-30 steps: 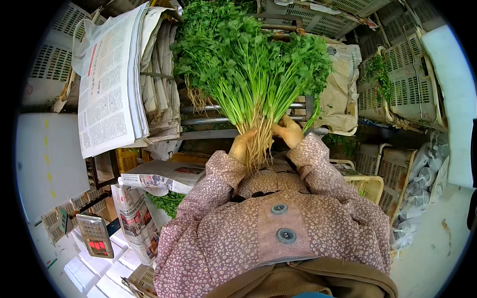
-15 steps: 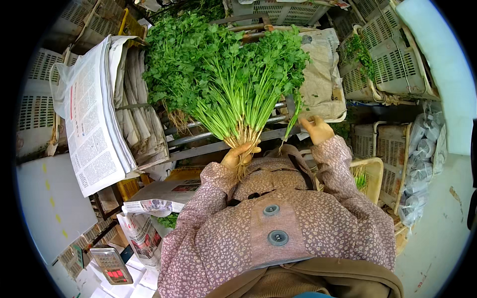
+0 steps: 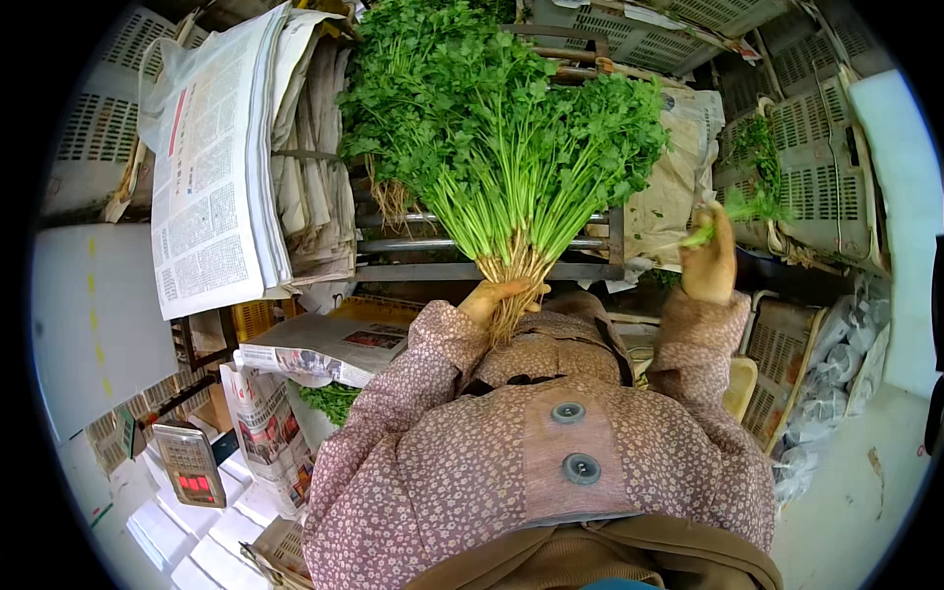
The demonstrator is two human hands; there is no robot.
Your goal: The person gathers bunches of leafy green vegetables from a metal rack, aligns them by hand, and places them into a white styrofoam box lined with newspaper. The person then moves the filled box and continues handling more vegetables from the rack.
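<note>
My left hand point(image 3: 490, 299) is closed round the lower stems of a large bunch of coriander-like greens point(image 3: 536, 197), just above its pale roots. The thin stalks fan out away from me, and the leafy tops spread over a metal rack point(image 3: 580, 271). To the right, my raised right hand point(image 3: 710, 261) pinches a single green sprig point(image 3: 700, 234). Its leafy end is blurred by motion in front of the crates. More of the same greens point(image 3: 413, 108) lie on the rack behind and left of the bunch, some with roots showing.
Folded newspapers point(image 3: 221, 167) hang in a thick stack at the left of the rack. Brown paper point(image 3: 661, 182) covers its right side. Slatted plastic crates point(image 3: 816, 147) stand at the right. A digital scale display point(image 3: 189, 467) and a newspaper-wrapped bundle point(image 3: 265, 423) are at lower left.
My right hand has moved right and upward, and it now holds the loose sprig that was beside the bunch. My left hand keeps its grip on the bunch. The view has shifted.
</note>
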